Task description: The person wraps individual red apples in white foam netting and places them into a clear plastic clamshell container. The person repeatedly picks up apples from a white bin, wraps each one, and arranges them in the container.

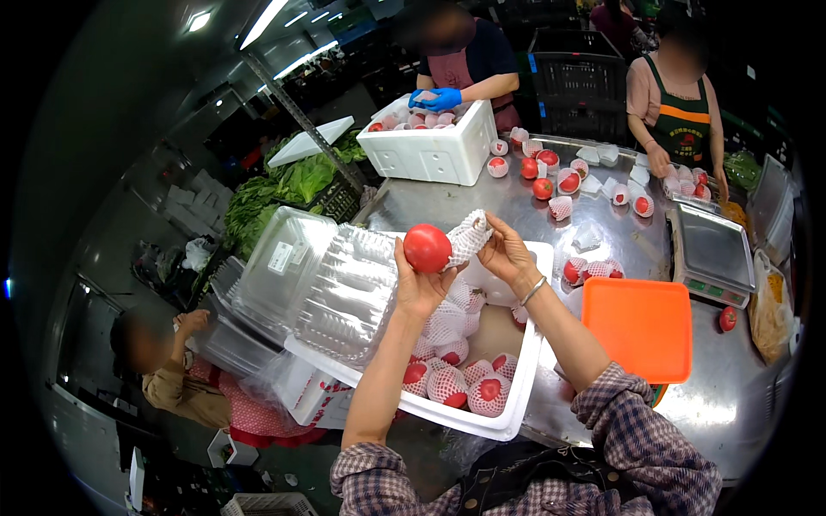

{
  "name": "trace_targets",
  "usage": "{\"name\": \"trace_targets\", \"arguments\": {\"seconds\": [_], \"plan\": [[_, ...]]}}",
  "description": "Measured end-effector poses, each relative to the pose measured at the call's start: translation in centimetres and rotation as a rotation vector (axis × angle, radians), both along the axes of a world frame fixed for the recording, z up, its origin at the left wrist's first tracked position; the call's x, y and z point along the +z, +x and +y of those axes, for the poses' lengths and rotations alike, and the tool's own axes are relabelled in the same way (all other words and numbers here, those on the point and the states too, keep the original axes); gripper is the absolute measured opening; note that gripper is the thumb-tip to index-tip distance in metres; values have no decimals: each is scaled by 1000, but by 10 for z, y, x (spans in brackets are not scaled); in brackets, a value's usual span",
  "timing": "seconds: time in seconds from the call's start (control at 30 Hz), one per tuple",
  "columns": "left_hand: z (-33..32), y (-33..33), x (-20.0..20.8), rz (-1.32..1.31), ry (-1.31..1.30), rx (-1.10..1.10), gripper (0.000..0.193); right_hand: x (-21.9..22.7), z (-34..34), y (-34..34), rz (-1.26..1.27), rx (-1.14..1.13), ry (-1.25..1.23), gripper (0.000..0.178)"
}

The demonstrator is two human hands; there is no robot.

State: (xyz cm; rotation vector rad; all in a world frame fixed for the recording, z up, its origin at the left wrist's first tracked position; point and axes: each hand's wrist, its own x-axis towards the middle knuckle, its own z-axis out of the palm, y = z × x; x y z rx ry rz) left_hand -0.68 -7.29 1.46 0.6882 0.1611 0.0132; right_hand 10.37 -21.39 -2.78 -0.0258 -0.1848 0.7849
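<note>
bare red tomato (pixel 428 248) and foam net (pixel 468 237), one per hand

left hand (pixel 419 292): fingers curled under the tomato, thumb up its side. right hand (pixel 508 256): thumb and fingers pinching the bunched white net at the tomato's right; whether net and skin touch, cannot tell. tomato is outside the net, held above the white foam box (pixel 527 370), where netted tomatoes (pixel 489 394) lie along the near end. stacked clear plastic trays (pixel 344 292) sit just left of the hands.

risks, as judged:
- drop: the left grip is a cradle on smooth skin; a sharp tug on the net could roll the tomato out, bruising it and those below.
- tear: net looks thin; pulling hard from one pinched end might split it.
- knock: left forearm is near the trays; a leftward swing could shift the stack.
</note>
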Motion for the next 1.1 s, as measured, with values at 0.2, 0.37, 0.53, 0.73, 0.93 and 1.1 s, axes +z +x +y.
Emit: {"name": "trace_targets", "arguments": {"seconds": [0.2,0.37,0.53,0.73,0.93,1.1], "plan": [[2,3,-4,-32,-95,120,61,3,-2,-1,-45,-201,-61,17],[-5,1,3,-20,-171,90,62,-9,-6,11,7,-352,-50,22],[4,-7,-1,-101,-244,-48,65,-8,-10,13,6,-481,-126,22],[0,-5,1,-119,-234,-40,61,-4,-1,-6,-534,-757,-600,20],[-4,-5,-1,-40,-91,-131,58,25,-2,-36,-969,-389,-729,34],[-11,-5,-5,-6,13,-202,60,38,-8,-46,-994,-173,-762,52]]}}
